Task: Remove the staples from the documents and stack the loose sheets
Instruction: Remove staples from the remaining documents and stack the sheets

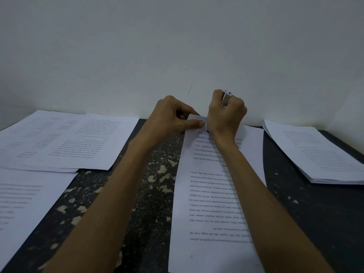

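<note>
Document (208, 194): laid lengthwise on the dark speckled table (153, 174), print upside down to the viewer. Its far left corner is raised off the table and pinched between the thumb and forefinger of the left hand (171, 117); the fingers (194, 124) are closed on the paper edge.

Right hand (226, 115): set just to the right of the pinching fingers, over the same corner. Its fingers are curled tight round a slim metal tool (226, 96), whose top end shows above the fist. A small purple bit is seen under the wrist; what it is cannot be told. The staple is hidden behind the hands.

Handling, as judged: the sheets are light, thin and limp, and likely to tear at the staple holes if pulled hard. Hold is best taken close to the stapled corner, as it is here, so the paper is braced while the tool works. Once freed, loose sheets are expected to slide on one another.

Left of the fingers and nearer, spread sheets (69, 138) are seen, overlapping a single sheet (25, 200) nearer again. Well to the right of the fingers, a thick stack (315, 150) is noted. Beyond the fingers, a pale wall (177, 46).
</note>
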